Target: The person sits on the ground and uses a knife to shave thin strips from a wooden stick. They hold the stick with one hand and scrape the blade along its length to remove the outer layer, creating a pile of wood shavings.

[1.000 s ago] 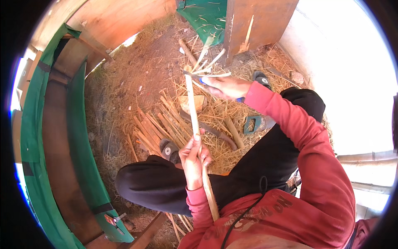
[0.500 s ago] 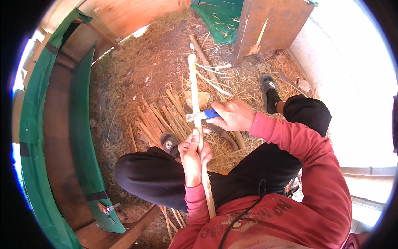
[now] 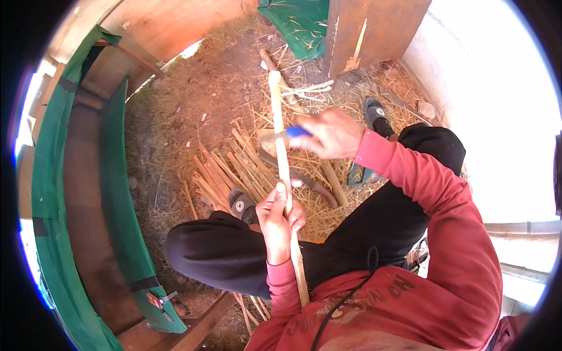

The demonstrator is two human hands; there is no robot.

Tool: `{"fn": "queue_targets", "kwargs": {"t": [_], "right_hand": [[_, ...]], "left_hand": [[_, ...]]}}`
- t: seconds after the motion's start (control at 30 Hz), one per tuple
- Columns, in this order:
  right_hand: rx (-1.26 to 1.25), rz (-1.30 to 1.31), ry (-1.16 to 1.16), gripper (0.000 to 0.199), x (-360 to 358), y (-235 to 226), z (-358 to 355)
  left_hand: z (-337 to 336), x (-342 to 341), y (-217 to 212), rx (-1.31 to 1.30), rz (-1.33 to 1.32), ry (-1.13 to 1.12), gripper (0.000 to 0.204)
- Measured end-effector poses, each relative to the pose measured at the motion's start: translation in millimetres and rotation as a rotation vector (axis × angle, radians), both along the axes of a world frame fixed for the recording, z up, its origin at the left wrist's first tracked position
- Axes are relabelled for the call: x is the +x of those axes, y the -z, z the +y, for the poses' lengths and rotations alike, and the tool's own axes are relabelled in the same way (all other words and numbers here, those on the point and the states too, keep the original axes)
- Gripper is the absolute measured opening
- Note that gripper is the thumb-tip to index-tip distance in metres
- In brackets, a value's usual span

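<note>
A long pale wooden stick (image 3: 278, 108) slants from my belly out over the ground, its lower end against my sweatshirt. Partway along it my left hand (image 3: 280, 217) is closed, thumb on top. My right hand (image 3: 332, 134) grips a blue-handled knife (image 3: 298, 131) farther up the stick. The blade lies across the wood and is smeared by motion. Thin pale shavings (image 3: 310, 89) curl out to the right near the stick's far end.
Split wood strips (image 3: 225, 167) lie in a pile by my sandalled foot (image 3: 241, 203). A curved dark tool (image 3: 301, 178) rests on straw beside a short round stick (image 3: 333, 184). Green-covered boards (image 3: 114, 187) stand at left, a brown wooden panel (image 3: 374, 35) at the far right.
My right hand and the knife have slid up the stick, away from my left hand, and are now blurred. The left hand keeps its hold; the view has shifted slightly.
</note>
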State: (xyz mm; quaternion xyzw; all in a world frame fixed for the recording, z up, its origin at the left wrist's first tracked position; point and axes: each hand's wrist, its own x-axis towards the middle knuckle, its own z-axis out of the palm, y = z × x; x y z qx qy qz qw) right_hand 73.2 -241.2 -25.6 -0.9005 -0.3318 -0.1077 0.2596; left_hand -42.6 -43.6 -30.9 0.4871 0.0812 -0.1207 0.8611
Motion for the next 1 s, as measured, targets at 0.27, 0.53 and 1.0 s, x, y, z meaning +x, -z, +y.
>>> {"fn": "queue_targets", "kwargs": {"t": [0.27, 0.53, 1.0], "right_hand": [[-0.095, -0.177, 0.117, 0.041, -15.0, 11.3, 14.3], [-0.184, -0.305, 0.163, 0.051, 22.7, 35.0, 19.1], [0.413, 1.347, 0.111, 0.054, 45.3, 17.2, -5.8]], "left_hand": [[0.1, -0.7, -3.3, 0.066, 0.011, -0.028, 0.038], [7.1, 2.3, 22.9, -0.092, -0.027, -0.071, 0.030], [2.1, -5.5, 40.2, -0.005, 0.110, -0.031, 0.032]]}}
